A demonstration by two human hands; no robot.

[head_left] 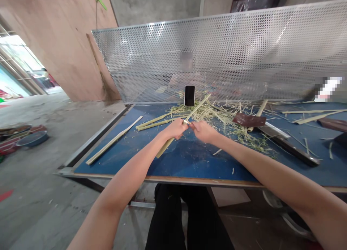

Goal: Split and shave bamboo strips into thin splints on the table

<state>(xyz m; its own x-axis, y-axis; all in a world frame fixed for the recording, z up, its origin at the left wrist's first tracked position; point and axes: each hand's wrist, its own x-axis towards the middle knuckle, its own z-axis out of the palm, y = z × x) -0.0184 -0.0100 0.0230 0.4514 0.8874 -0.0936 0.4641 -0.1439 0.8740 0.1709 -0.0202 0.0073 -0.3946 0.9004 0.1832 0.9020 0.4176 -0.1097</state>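
Note:
My left hand (175,128) is closed around a long, flat, pale green stalk (165,148). The stalk slants across the table, its far end pointing up to the right beyond my fingers. Close beside it, my right hand (202,131) grips a small bladed tool (186,122) that meets the stalk just past my left fingers. Its exact kind is too small to tell. Beyond both hands lies a heap of thin pale green shavings (214,114). Several similar stalks (153,125) rest left of the heap, and one pale strip (114,140) lies alone farther left.
A phone (189,95) stands upright against a perforated metal panel (230,51) at the table's back. On the right are a dark-handled knife (291,148) and a brown wrapped piece (248,119). The blue table's front edge (197,180) runs before my legs. A broom (104,84) leans at the left.

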